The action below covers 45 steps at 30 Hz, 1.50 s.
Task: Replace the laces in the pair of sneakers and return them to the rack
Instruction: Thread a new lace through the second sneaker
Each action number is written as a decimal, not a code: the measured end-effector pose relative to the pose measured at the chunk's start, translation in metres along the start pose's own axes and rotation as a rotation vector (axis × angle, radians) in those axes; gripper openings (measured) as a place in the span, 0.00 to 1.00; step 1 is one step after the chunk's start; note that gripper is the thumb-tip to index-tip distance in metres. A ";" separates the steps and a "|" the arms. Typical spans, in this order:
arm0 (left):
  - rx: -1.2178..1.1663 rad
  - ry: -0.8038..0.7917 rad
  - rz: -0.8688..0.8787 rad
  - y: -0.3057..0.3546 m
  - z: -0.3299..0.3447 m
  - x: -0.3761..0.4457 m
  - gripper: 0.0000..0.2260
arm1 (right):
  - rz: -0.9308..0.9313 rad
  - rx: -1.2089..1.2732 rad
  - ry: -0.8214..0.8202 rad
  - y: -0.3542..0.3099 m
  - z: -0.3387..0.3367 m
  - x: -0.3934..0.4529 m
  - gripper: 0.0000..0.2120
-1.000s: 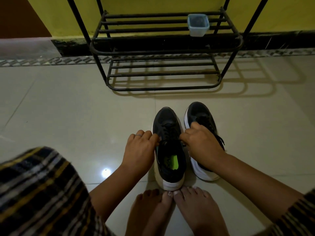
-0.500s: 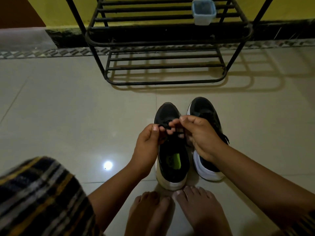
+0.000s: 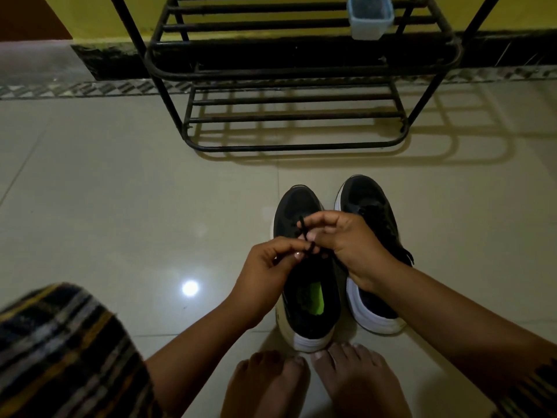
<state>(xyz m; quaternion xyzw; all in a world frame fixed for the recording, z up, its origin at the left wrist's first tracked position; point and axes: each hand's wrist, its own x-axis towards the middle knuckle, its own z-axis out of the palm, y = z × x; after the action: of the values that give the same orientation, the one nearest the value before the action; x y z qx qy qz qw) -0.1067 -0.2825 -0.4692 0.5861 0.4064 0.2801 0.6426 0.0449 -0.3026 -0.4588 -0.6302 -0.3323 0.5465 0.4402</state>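
Two black sneakers with white soles stand side by side on the tiled floor, toes pointing away from me. The left sneaker point(image 3: 304, 306) has a green patch on its insole. Above its tongue, my left hand point(image 3: 268, 270) and my right hand point(image 3: 346, 239) both pinch a black lace point(image 3: 306, 236) that loops between the fingertips. My right forearm crosses over the right sneaker point(image 3: 369, 206), whose own lace hangs off its right side. The black metal rack point(image 3: 301, 70) stands against the wall beyond the sneakers.
A small pale blue plastic tub point(image 3: 370, 16) sits on the rack's upper shelf at the right. My bare feet point(image 3: 316, 384) touch the left sneaker's heel. My knee in striped cloth point(image 3: 60, 351) fills the lower left. A yellow wall with a black skirting is behind the rack.
My hands rose from the left sneaker's sides and came together over its tongue, lifting the lace between the fingertips. The view moved closer to the rack.
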 end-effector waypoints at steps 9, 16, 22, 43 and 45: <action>-0.139 -0.017 -0.221 0.003 -0.008 0.018 0.08 | -0.164 -0.297 -0.112 -0.004 -0.010 0.007 0.14; -0.189 0.000 -0.276 0.001 -0.009 0.019 0.09 | -0.256 -0.824 -0.340 -0.027 -0.019 0.003 0.11; -0.148 -0.023 -0.262 0.001 -0.011 0.016 0.03 | -0.253 -0.660 -0.203 -0.022 -0.018 0.001 0.03; -0.062 -0.145 -0.255 0.008 -0.019 0.020 0.16 | 0.091 -0.097 -0.169 -0.008 -0.010 -0.005 0.07; -0.048 -0.161 -0.274 0.007 -0.019 0.022 0.16 | 0.078 -0.071 -0.182 -0.007 -0.009 -0.007 0.07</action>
<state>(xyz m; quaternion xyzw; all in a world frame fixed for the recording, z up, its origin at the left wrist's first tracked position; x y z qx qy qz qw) -0.1108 -0.2533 -0.4663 0.5301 0.4230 0.1517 0.7190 0.0526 -0.3076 -0.4499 -0.6056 -0.3654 0.6059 0.3641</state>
